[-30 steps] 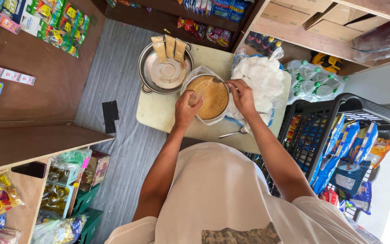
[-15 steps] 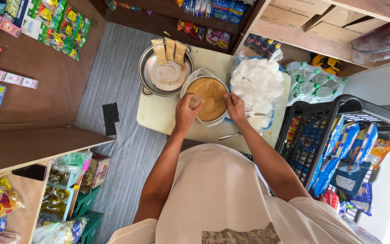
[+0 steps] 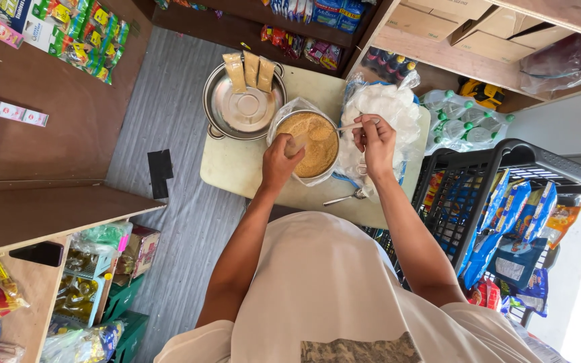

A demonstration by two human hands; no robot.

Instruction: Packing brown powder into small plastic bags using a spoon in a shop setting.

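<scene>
— How many things stand on the table, counted?

— One bowl lined with clear plastic and filled with tan, crumbly grain, at the middle of the table. One steel pot at the far left corner, touching the bowl's plastic, with three small tan packets laid side by side across its far rim. One white plastic bag bunched at the far right corner. One loose spoon near the front edge, just right of the bowl.

— And the hands?

— Two, both the person's own, arms reaching forward from a pale shirt. The left hand sits at the bowl's left rim — its grip clenched on a small clear packet held over the grain. The right hand hovers just right of the bowl, over the white bag, fingers pinched on the handle of a second spoon whose far end points toward the bowl.

— Whether that spoon carries grain?

— Too small to tell.

— Around the table?

— One black basket of blue snack packets stands beside the right edge, bottled water beyond the far right corner, wooden shelves of packaged goods along the left, and grey floor under it all.
</scene>
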